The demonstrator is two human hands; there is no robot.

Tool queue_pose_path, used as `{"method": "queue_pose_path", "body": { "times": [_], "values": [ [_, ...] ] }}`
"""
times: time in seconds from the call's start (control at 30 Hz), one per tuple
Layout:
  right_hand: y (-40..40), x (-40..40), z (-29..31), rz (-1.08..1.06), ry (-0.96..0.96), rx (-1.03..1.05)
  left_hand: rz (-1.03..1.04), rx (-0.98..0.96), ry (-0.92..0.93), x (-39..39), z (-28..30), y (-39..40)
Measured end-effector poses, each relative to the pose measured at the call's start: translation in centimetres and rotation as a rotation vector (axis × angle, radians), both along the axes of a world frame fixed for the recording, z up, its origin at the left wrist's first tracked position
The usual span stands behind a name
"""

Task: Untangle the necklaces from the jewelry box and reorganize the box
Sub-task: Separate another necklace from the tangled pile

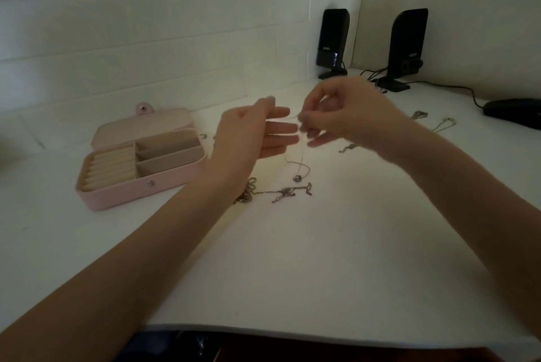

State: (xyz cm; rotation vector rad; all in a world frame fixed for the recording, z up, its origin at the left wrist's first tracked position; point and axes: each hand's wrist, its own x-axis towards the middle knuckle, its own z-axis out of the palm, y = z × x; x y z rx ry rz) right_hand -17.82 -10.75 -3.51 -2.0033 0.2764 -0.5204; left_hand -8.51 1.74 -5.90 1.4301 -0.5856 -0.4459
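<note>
A pink jewelry box [123, 195] lies open at the left, its ring rolls and three compartments bare. My left hand [251, 133] hovers over the table with its fingers straight, pointing right. A thin silver necklace [298, 169] runs across those fingers and hangs down to a small round pendant resting on the table. My right hand [345, 115], blurred, pinches that same chain at the left hand's fingertips. Below the hands a tangle of silver chains [278, 192] lies on the table, partly hidden by my left wrist.
More jewelry lies loose on the white table [292, 259]: a short chain [347, 147], two pieces at the right [419, 114] [445, 123] and a small piece [203, 136] behind the box. Two black speakers [333, 39] [405, 45], cables and a black mouse [515, 111] stand at the back right.
</note>
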Motion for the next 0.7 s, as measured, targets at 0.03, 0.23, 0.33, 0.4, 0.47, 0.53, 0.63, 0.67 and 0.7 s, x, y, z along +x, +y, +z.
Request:
{"method": "queue_pose_path", "body": {
  "times": [0.03,0.23,0.33,0.4,0.47,0.53,0.63,0.67,0.7],
  "values": [
    [-0.4,-0.4,0.7,0.012,-0.04,-0.001,0.087,0.034,-0.166,0.0,-0.1,0.3],
    [-2.1,-2.8,2.9,0.026,-0.192,0.037,0.0,0.187,-0.612,-1.0,-0.4,-1.4],
    [-2.9,-4.2,3.6,0.015,-0.207,0.014,-0.302,0.242,-0.514,-2.4,0.1,-3.6],
    [-3.7,-5.4,4.3,-0.048,-0.227,0.012,-0.377,0.2,-0.45,-3.4,0.6,-5.2],
    [-4.8,-7.0,4.8,-0.143,-0.25,0.046,-0.436,0.182,-0.412,-4.2,0.9,-6.7],
    [-6.1,-8.9,5.1,-0.246,-0.261,0.076,-0.497,0.2,-0.419,-4.8,0.8,-8.4],
    [-8.1,-11.6,5.1,-0.369,-0.237,0.094,-0.531,0.235,-0.466,-5.9,0.4,-11.6],
    [-8.6,-12.5,5.1,-0.396,-0.225,0.105,-0.526,0.242,-0.483,-6.4,0.4,-12.9],
    [-9.1,-13.3,5.0,-0.417,-0.212,0.111,-0.518,0.252,-0.512,-6.9,0.4,-14.2]
  ]
}}
